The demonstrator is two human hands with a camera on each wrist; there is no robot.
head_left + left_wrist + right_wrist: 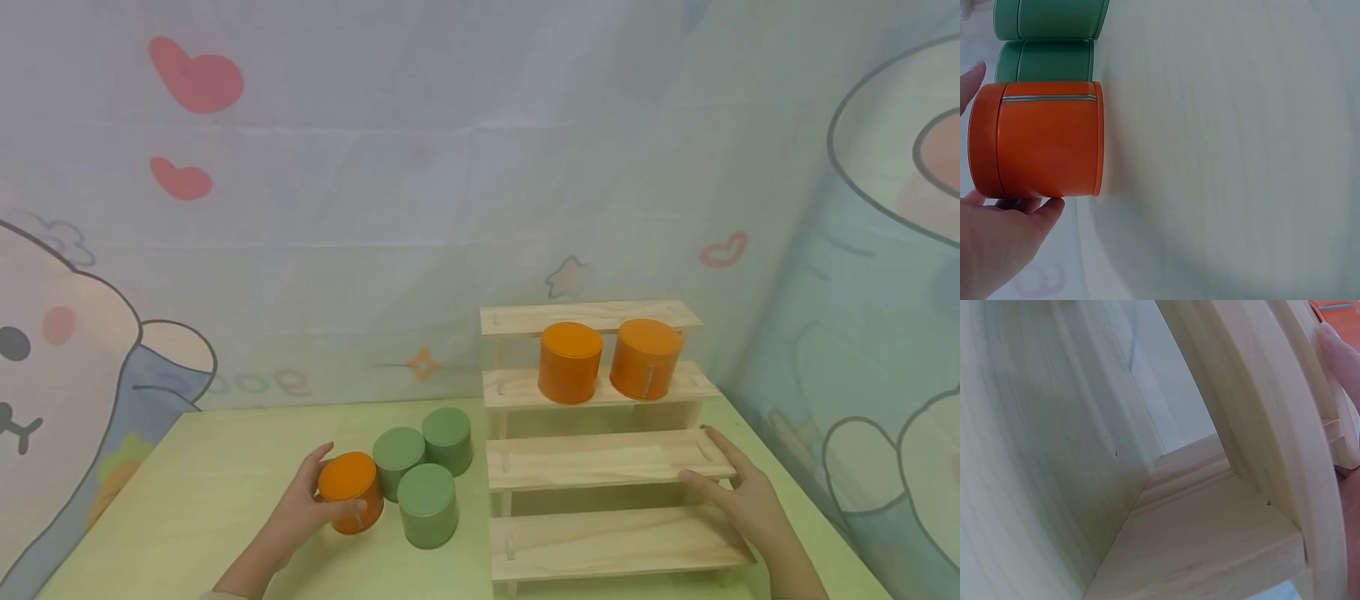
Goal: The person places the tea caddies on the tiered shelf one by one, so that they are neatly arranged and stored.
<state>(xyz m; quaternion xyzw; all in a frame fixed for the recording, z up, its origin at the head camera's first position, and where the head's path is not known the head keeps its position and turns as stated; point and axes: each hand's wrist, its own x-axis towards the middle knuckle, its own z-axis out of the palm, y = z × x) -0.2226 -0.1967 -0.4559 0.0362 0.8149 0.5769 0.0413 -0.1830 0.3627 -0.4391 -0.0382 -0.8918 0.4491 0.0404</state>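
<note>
While my left hand (pixel 303 503) gripped an orange canister (pixel 348 478) beside green canisters (pixel 427 507), my right hand (pixel 752 498) pinched the wooden rack (pixel 600 460).

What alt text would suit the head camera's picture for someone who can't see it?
A person's left hand curls around an orange canister beside three green canisters, while their right hand holds the right end of a four-tier wooden shelf. Two more orange canisters stand on its second tier from the top.
</note>
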